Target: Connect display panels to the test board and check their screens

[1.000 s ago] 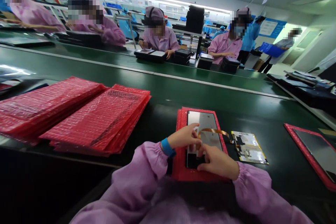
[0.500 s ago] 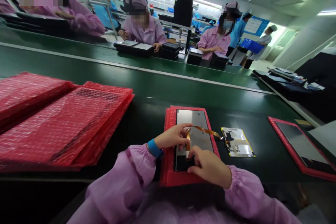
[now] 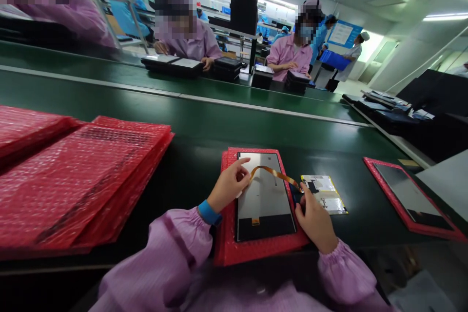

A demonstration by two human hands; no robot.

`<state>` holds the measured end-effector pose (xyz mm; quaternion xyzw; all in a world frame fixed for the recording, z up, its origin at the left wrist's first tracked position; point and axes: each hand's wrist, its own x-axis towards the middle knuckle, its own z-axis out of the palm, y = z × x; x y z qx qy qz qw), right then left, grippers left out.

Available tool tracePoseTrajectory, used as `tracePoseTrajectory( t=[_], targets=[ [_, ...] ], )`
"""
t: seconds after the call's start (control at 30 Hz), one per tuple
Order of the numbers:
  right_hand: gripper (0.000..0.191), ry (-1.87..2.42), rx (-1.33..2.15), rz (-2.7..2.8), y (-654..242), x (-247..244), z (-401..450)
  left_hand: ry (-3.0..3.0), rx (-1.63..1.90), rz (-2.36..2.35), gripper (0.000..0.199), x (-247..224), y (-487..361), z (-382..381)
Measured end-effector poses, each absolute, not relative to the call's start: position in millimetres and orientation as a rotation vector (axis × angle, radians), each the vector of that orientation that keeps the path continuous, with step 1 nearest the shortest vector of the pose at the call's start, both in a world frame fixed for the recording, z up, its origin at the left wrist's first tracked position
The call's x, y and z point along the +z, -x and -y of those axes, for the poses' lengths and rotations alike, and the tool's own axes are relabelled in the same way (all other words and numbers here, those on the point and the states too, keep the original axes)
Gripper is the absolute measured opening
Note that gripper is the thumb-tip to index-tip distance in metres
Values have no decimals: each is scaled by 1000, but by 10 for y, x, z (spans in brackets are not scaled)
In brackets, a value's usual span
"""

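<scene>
My left hand point(image 3: 231, 183) is closed in a pinch on one end of an orange flat ribbon cable point(image 3: 272, 170). The cable arches over a display panel point(image 3: 265, 192) with a grey back, a black lower strip and a small orange tab. My right hand point(image 3: 315, 217) has finger and thumb bent together at the cable's other end, by the panel's right edge; its fingertips partly hide the grip. Red bubble wrap point(image 3: 226, 239) lies beneath the panel. Just behind my right hand is a thin silver-and-black board point(image 3: 331, 195) with yellow edges.
Red bubble-wrap bags point(image 3: 95, 180) are stacked at the left. Another panel point(image 3: 413, 192) rests on red wrap at the right. A pale rail point(image 3: 197, 100) crosses the green bench. Co-workers in pink point(image 3: 208, 41) sit opposite with stacks of black devices point(image 3: 226, 68).
My right hand has moved from the panel's lower part rightward to the cable's far end. The cable end in my left hand has lifted off the lower strip, baring the orange tab.
</scene>
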<state>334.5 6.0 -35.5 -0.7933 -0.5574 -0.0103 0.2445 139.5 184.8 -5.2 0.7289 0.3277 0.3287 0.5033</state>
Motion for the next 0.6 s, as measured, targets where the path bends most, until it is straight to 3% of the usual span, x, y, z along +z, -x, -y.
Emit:
tracePoseTrajectory(
  t=[0.33,0.4,0.5,0.6],
  targets=[
    [65,2228,20,1630,-3474,-217,65,-1849,813,-882,42,-61,-1385,-1853],
    [56,2151,105,1675,-3546,-92,261,-1851,812,-885,41,-57,-1389,-1849],
    [28,1850,427,1498,-3599,139,535,-1851,809,-885,39,-69,-1411,-1847],
    [21,1441,762,1109,-3458,264,524,-1853,801,-883,38,-95,-1432,-1845]
  ],
)
